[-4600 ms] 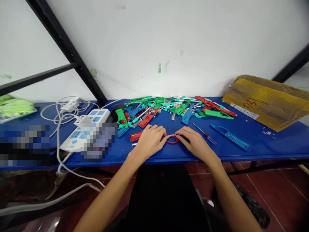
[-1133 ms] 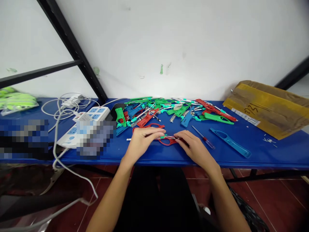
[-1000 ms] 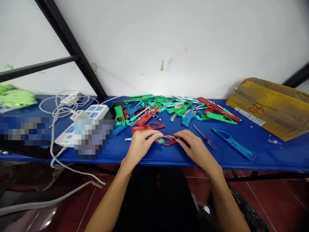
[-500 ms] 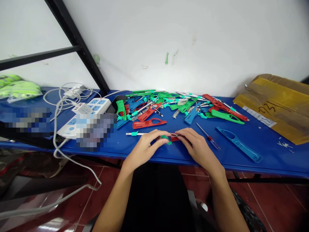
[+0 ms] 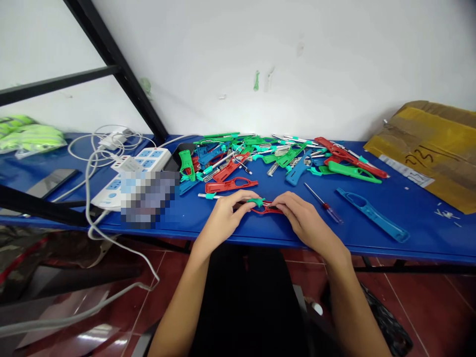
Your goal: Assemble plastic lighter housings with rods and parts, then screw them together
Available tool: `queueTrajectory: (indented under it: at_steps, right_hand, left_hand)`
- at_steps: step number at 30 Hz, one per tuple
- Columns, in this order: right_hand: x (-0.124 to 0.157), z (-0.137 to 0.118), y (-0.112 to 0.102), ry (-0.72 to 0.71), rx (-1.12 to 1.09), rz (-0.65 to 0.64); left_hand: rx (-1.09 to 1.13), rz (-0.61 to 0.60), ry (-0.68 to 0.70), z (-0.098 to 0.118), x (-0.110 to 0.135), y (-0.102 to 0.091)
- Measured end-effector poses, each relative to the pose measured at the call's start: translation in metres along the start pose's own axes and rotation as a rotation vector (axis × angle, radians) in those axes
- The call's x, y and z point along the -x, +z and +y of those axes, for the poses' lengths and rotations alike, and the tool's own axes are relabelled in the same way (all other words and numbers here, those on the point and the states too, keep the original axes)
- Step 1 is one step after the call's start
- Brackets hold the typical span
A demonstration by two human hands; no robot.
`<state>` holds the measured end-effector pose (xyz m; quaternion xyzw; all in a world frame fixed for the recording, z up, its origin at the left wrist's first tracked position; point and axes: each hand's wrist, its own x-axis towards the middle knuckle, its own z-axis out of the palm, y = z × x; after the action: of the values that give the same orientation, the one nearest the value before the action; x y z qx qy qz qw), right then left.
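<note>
My left hand (image 5: pixel 225 215) pinches a small green trigger piece (image 5: pixel 256 202) between thumb and fingers, over a red long-neck lighter casing (image 5: pixel 267 210). The fingers of my right hand (image 5: pixel 305 216) are closed around the casing's right end and hide much of it. From behind my left hand a metal lighter tube (image 5: pixel 206 196) sticks out to the left. Just beyond lies another red casing half (image 5: pixel 230 185). To the right of my right hand are a screwdriver (image 5: pixel 327 206) with a clear and red handle and a blue casing half (image 5: pixel 372 214).
A heap of coloured casings and metal tubes (image 5: pixel 260 151) spreads along the wall. At left are a white power strip (image 5: pixel 150 161), looped cables and a phone (image 5: pixel 54 182). A taped cardboard box (image 5: pixel 427 148) stands at right, with small white bits (image 5: pixel 446 214) nearby.
The green trigger piece has been raised and turned in my left fingers, now above the red casing. More of the casing shows between my hands. The camera view has shifted slightly.
</note>
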<state>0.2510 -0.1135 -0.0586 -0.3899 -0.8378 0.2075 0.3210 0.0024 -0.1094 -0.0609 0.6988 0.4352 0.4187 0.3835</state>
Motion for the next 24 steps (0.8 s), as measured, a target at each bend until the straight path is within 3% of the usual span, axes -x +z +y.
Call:
queueTrajectory:
  at_steps: [6, 13, 20, 24]
  right_hand:
    - [-0.0003, -0.0034, -0.0021, 0.02, -0.021, -0.043]
    - [0.0008, -0.0036, -0.0028, 0.03, 0.004, -0.016]
    - [-0.0006, -0.0053, -0.004, 0.034, 0.006, 0.004]
    - [0.0, -0.0061, -0.0037, 0.025, 0.0, 0.012]
  left_hand:
    - [0.085, 0.043, -0.049, -0.0003, 0.0014, -0.0004]
    - [0.13, 0.205, -0.051, -0.0004, 0.006, -0.0015]
    - [-0.182, 0.131, 0.12, 0.0039, 0.0065, -0.0057]
    - [-0.336, 0.131, 0.149, 0.0051, 0.0054, -0.0049]
